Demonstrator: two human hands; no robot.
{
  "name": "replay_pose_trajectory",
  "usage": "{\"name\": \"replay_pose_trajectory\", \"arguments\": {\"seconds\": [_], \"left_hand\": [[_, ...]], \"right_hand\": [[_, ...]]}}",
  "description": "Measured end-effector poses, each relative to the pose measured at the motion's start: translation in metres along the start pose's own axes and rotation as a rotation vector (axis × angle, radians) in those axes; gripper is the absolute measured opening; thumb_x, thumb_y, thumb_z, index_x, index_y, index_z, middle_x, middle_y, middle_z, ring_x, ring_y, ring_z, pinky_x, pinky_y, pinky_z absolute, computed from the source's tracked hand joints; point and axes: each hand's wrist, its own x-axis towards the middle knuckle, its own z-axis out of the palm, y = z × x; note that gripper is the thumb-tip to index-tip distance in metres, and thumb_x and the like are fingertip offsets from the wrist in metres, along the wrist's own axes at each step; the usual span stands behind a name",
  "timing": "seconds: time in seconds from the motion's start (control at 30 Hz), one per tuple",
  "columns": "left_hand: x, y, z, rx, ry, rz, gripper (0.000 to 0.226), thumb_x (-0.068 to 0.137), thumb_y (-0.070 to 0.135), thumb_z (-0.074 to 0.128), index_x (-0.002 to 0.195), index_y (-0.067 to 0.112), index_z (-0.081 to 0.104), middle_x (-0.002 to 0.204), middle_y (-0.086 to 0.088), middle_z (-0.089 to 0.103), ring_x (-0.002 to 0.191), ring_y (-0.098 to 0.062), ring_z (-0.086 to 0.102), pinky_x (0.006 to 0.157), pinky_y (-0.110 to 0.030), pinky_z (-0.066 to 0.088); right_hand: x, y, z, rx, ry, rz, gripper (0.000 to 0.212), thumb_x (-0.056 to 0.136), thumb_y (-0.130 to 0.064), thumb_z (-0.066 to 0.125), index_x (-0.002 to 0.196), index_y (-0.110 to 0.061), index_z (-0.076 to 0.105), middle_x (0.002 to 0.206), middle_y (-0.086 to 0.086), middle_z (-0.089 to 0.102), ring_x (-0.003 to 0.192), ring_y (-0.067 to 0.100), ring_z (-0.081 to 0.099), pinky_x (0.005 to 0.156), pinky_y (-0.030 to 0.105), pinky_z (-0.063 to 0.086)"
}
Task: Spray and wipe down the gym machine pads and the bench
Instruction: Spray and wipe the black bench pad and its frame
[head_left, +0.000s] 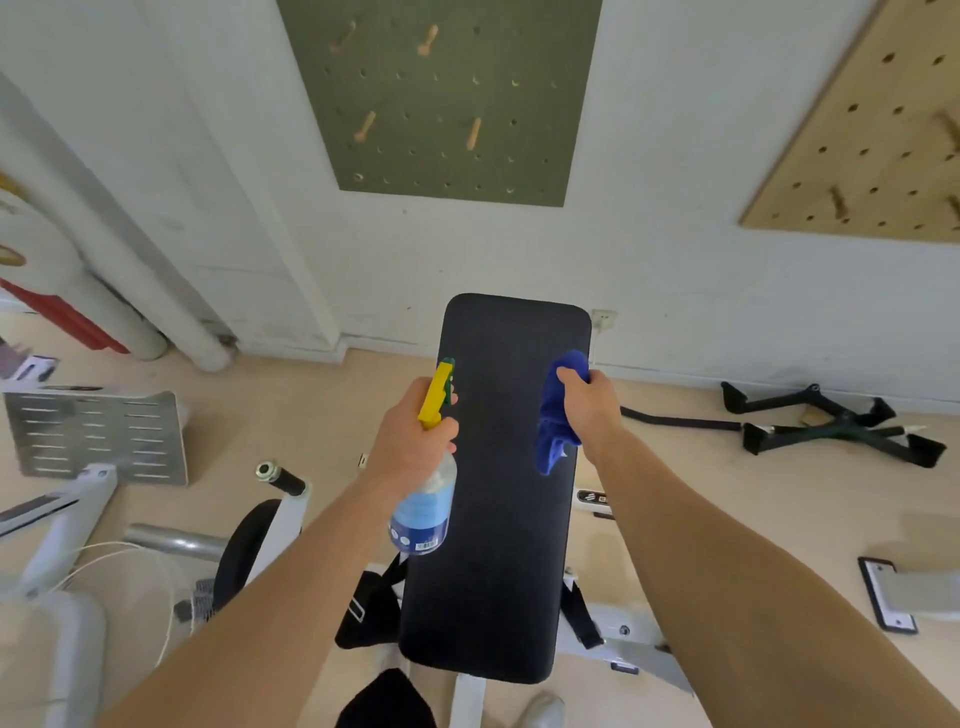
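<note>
While both hands hover over the black bench pad (498, 571), which runs from centre frame down to 6 o'clock, the step in hand looks like spraying, before any wipe. Left hand (405, 436), at the pad's 9 o'clock edge, fingers (451, 432) wrapped round the neck of the spray bottle (423, 512); its yellow trigger head (435, 402) points toward 12 o'clock. Can't tell if the trigger is squeezed; no mist visible. Right hand (589, 410), at the pad's 3 o'clock edge, fingers clenched on a bunched blue cloth (556, 431) that hangs over the pad; contact with it unclear. Pad looks matte, no wet patches seen. Next move likely: tip the nozzle down at the pad, squeeze, then press the cloth flat and drag it toward 6 o'clock. Black machine roller pad (239, 551) at 8 o'clock looks untouched.
</note>
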Motion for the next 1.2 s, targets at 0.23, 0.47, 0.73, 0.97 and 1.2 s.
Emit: {"name": "replay_pose_trajectory", "arguments": {"seconds": [0.23,0.47,0.73,0.97,1.2], "left_hand": [[0.066,-0.010,-0.001,0.036,-0.148,0.015,0.032,0.078,0.017,0.056,0.108,0.027,0.060,0.103,-0.006,0.070,0.074,-0.033,0.071,0.074,-0.038,0.060],[0.127,-0.038,-0.003,0.110,-0.238,-0.005,0.025,0.076,0.028,0.054,0.100,0.034,0.055,0.096,-0.007,0.069,0.075,-0.030,0.071,0.080,-0.050,0.061],[0.168,-0.081,0.029,0.194,-0.259,-0.082,0.028,0.078,0.029,0.054,0.105,0.030,0.055,0.091,-0.007,0.068,0.077,-0.031,0.070,0.082,-0.054,0.059],[0.198,-0.085,0.062,0.142,-0.258,-0.101,0.024,0.082,0.023,0.057,0.106,0.025,0.056,0.104,-0.005,0.069,0.078,-0.029,0.071,0.080,-0.047,0.062],[0.211,-0.088,0.077,0.209,-0.310,-0.101,0.021,0.085,0.028,0.057,0.106,0.026,0.055,0.105,-0.003,0.069,0.076,-0.024,0.073,0.083,-0.048,0.062]], "right_hand": [[0.039,-0.012,0.027,0.070,0.114,0.057,0.036,0.095,-0.041,0.052,0.119,-0.014,0.055,0.106,0.010,0.068,0.094,0.030,0.068,0.088,0.048,0.056],[0.082,-0.005,0.068,0.091,0.241,0.023,0.030,0.099,-0.039,0.050,0.117,-0.016,0.054,0.106,0.005,0.064,0.096,0.027,0.062,0.088,0.043,0.051],[0.127,0.025,0.088,0.176,0.289,-0.029,0.024,0.106,-0.028,0.034,0.123,-0.020,0.050,0.102,-0.004,0.055,0.100,0.019,0.051,0.089,0.031,0.035],[0.148,0.055,0.069,0.206,0.305,-0.002,0.016,0.104,-0.029,0.035,0.112,-0.027,0.049,0.094,-0.012,0.057,0.095,0.018,0.056,0.085,0.033,0.040],[0.146,0.062,0.059,0.342,0.328,-0.055,0.021,0.105,-0.029,0.034,0.118,-0.032,0.051,0.103,-0.013,0.060,0.099,0.010,0.058,0.091,0.032,0.042]]}}
